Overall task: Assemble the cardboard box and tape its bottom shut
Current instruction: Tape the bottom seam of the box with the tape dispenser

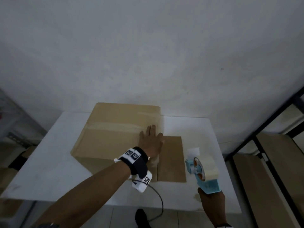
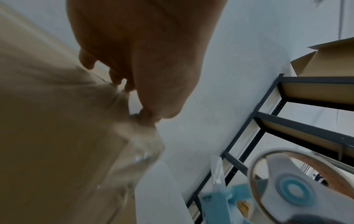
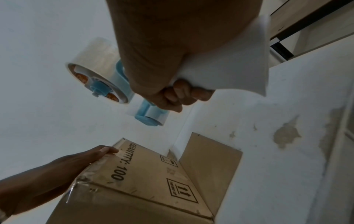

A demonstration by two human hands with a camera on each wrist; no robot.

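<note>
A brown cardboard box stands upside down on the white table, a strip of clear tape running across its closed bottom. My left hand lies flat with straight fingers on the box's top right edge, pressing the tape end down there. One loose flap lies flat on the table to the right of the box. My right hand grips the handle of a blue tape dispenser with a clear roll, held above the table's right front, apart from the box.
A black metal shelf rack with cardboard on it stands to the right of the table. A grey wall rises right behind the table. A cable hangs from my left wrist camera over the table's front edge. More shelving at left.
</note>
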